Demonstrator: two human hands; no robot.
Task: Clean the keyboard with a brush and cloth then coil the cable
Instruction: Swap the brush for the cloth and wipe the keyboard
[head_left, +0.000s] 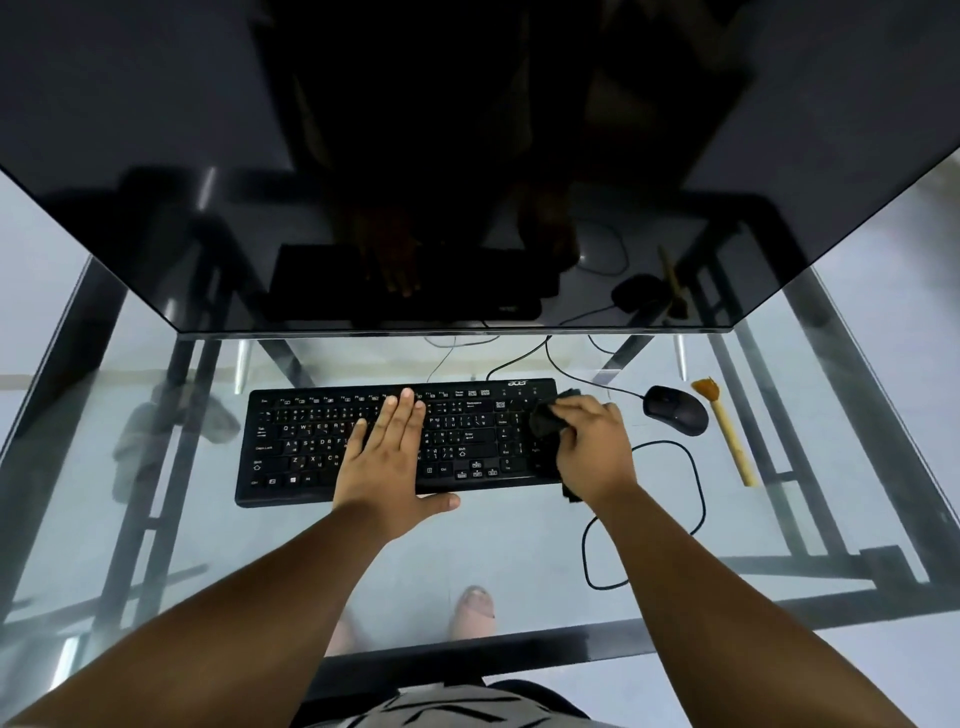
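Here the right hand (592, 447) is bunching a soft black cloth (545, 418) in a closed grip over the keyboard (291, 447) on the glass tabletop (493, 545); the left hand (387, 457) is lying flat, open, steadying it. The keyboard is probably light and prone to sliding.

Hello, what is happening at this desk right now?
A person is cleaning a black keyboard on a glass desk. The left hand lies flat on the keys and steadies it. The right hand presses a dark cloth on the number pad at the right end. The brush lies unused beside the mouse. A black cable lies loose on the glass, not yet coiled.
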